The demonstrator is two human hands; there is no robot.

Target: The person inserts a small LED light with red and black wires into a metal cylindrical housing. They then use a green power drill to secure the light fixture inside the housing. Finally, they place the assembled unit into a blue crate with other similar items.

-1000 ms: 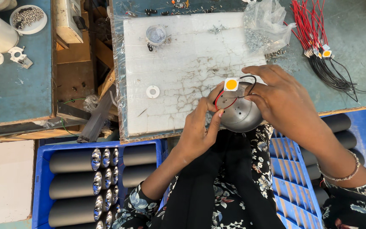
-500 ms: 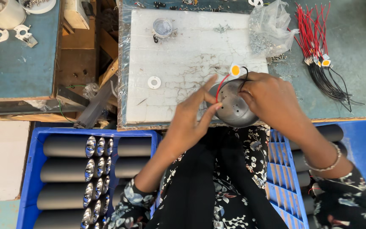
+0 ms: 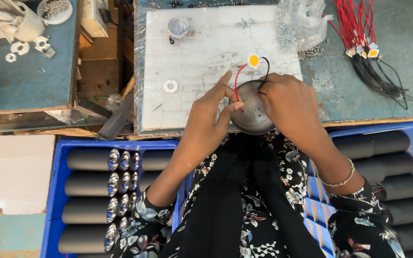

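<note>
Metal dish (image 3: pixel 253 114) now at white board's (image 3: pixel 197 62) near edge, lower than before; right hand (image 3: pixel 288 102) clamps rim, left hand (image 3: pixel 211 119) pinches red wire (image 3: pixel 237 81); yellow chip (image 3: pixel 253 60) dangles above, wiring under way.

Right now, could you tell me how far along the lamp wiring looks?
In hand: the left hand and right hand hold a round metal housing, with a red wire and black wire leading to a yellow LED chip that lies loose above it. Left: a bundle of wired chips waits at right. Finished: silver-capped pieces fill the blue crate.
</note>
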